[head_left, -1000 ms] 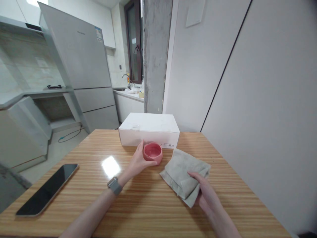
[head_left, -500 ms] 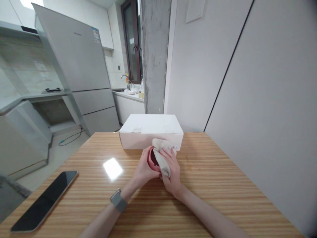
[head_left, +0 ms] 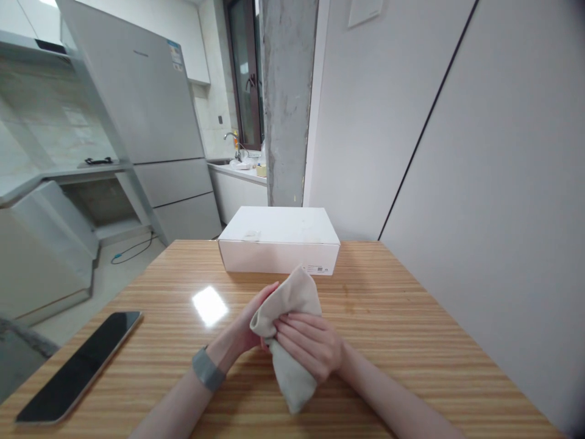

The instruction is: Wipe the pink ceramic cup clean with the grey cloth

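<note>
A pale beige cloth (head_left: pixel 297 291) is bunched in my right hand (head_left: pixel 315 344), whose fingers are closed over it and press it down. Its lower end hangs towards me above the wooden table (head_left: pixel 393 341). My left hand (head_left: pixel 247 320), with a grey watch band (head_left: pixel 208 369) at the wrist, curls round a pink cup (head_left: pixel 264 346). The cloth covers the cup almost wholly, so only a sliver of pink shows below it. Most of my left fingers are hidden behind the cloth as well.
Beyond my hands, a white box (head_left: pixel 278 256) lies on the far part of the table. A dark phone (head_left: pixel 80 369) rests near the left edge. A grey fridge (head_left: pixel 150 103) and a kitchen sink (head_left: pixel 220 162) stand behind; a white wall (head_left: pixel 493 171) rises at the right.
My right hand has brought the cloth down and to the left, over the cup's opening. The dark inside of the cup was visible before and is now covered. Both hands sit slightly nearer me.
</note>
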